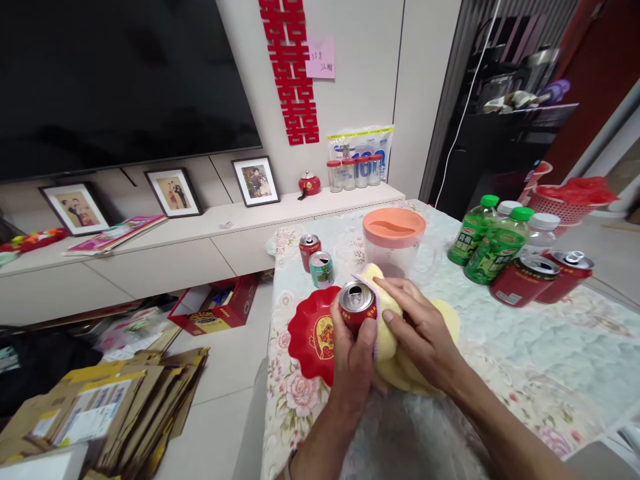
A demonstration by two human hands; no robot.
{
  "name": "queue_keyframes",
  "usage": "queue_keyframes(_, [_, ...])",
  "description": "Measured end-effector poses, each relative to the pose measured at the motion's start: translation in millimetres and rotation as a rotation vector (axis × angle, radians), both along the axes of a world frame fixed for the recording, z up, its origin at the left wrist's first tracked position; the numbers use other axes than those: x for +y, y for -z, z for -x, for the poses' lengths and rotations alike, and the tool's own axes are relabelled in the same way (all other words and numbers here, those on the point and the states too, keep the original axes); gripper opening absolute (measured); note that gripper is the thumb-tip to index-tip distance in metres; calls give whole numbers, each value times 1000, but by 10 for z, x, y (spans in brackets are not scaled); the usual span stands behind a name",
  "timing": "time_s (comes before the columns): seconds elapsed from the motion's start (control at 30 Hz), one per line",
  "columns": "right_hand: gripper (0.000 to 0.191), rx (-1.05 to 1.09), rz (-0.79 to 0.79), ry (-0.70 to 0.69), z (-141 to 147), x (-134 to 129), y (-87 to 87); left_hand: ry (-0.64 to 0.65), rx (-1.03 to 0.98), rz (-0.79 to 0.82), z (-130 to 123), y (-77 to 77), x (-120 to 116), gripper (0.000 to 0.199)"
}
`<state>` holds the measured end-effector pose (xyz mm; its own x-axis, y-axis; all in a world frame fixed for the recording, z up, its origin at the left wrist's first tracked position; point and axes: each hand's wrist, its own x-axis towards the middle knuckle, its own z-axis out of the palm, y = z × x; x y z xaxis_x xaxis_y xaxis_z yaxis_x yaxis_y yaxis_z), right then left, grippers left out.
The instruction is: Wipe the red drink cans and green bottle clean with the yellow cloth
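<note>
An opened red drink can stands upright in my left hand, whose fingers wrap round its side. My right hand presses a yellow cloth with a purple edge against the can's right side. Part of the cloth hangs below and behind my right hand. Under and left of the can lies a red scalloped plate with a gold design. Just behind it stand a small teal can and a small red can, both opened. The lower part of the held can is hidden by my fingers.
A clear pitcher with an orange lid stands behind my hands. At the right are green-capped bottles, white-capped bottles and two larger red cans. The flowered tablecloth ends at the left edge; flattened cardboard lies on the floor.
</note>
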<state>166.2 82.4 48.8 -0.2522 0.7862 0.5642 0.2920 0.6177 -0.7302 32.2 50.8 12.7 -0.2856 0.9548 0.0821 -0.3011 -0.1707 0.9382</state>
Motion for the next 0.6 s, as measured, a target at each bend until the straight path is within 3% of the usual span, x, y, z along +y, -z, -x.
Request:
queue_keyframes(0.2, [47,-243,74,-4,45,66,41,-43,17,-57,34,69,68,66])
queue_keyframes(0.37, [39,-355,144,-17,11,128,117,-50,14,-74,39,135,100,65])
queue_keyframes(0.6, [32,-371,152,19,-19,162,171,-50,88,-61,51,57,120,65])
